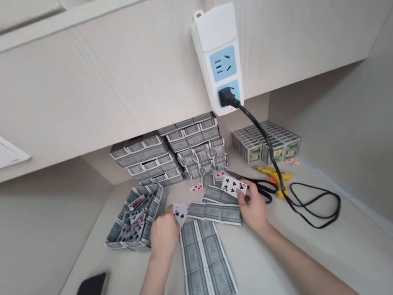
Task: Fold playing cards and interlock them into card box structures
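Pinched in my right hand [253, 206] is a playing card [233, 186], a six of clubs, face up above some grey-backed cards. My left hand [164, 231] is closed on a playing card with black clubs [180, 212]; fingers curl behind it, so I cannot tell whether there is more than one. Left of that hand stands an open box made of cards [150, 245] with loose cards inside. Between my hands lie joined strips of grey-backed cards [215, 213], and a larger card panel [205, 267] lies nearer me. A small red-suited card [196, 187] rests behind them.
Stacked card-built boxes [197, 142] stand at the back under the shelf. Further right are packs of cards [267, 141], a yellow glue gun [280, 182] with its black cord, and black-handled scissors [262, 189]. A power strip [217, 57] hangs in front. A phone [91, 290] lies front left.
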### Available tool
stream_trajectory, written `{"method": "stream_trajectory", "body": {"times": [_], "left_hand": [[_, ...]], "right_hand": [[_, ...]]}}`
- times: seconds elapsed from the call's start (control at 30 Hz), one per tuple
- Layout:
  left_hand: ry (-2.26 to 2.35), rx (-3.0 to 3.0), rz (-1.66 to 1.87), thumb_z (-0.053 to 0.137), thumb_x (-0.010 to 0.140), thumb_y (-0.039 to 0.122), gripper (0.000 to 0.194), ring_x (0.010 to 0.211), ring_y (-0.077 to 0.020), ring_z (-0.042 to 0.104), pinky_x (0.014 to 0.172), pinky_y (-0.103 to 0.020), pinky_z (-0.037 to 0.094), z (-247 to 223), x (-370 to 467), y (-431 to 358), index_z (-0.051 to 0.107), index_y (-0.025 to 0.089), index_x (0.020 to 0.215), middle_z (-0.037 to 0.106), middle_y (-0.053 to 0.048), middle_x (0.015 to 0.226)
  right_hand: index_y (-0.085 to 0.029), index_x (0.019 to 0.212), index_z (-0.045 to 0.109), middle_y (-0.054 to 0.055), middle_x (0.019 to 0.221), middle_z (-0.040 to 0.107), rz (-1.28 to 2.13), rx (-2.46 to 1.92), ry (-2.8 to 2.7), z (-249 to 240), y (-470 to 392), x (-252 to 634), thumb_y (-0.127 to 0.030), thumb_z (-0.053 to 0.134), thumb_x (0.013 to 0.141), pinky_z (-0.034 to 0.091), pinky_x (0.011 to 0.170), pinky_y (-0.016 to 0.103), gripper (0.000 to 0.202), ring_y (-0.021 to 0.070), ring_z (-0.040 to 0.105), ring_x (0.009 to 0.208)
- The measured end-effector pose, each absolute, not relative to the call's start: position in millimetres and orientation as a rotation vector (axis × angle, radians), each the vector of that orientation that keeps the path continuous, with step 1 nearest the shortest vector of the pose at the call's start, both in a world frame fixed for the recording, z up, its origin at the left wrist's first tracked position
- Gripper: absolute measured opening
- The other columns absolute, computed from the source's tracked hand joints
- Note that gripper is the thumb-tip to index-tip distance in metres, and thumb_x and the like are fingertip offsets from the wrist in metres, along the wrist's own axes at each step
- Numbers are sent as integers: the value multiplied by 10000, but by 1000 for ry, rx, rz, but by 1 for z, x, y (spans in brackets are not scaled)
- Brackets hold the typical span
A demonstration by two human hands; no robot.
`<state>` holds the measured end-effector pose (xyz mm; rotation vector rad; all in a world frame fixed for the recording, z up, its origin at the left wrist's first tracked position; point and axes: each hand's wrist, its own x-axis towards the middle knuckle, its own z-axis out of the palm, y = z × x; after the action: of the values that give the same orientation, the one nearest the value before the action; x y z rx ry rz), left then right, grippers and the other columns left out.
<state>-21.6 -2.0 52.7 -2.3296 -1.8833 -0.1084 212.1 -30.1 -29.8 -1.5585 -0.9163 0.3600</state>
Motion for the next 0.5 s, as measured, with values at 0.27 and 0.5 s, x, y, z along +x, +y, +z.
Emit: {"method": "stream_trajectory", "body": {"times": [0.27,0.5], "left_hand": [[-1953,-2532,-1472,420,820,397,274,543,-128,598,512,-207,424,37,21,-18,569,167,830,658,-19,637],[-2104,-2221,-1747,472,780,442,315,399,-89,481,432,-188,389,8,23,-18,569,157,872,512,56,467]], "right_hand": [[-222,868,465,-6,670,636,875,-1097,-891,-5,-42,182,-399,572,687,493,476,276,275,161,601,530],[-193,861,531,6,660,659,1262,-1063,-859,0,-50,176,-450,616,648,497,393,283,345,193,631,516]]}}
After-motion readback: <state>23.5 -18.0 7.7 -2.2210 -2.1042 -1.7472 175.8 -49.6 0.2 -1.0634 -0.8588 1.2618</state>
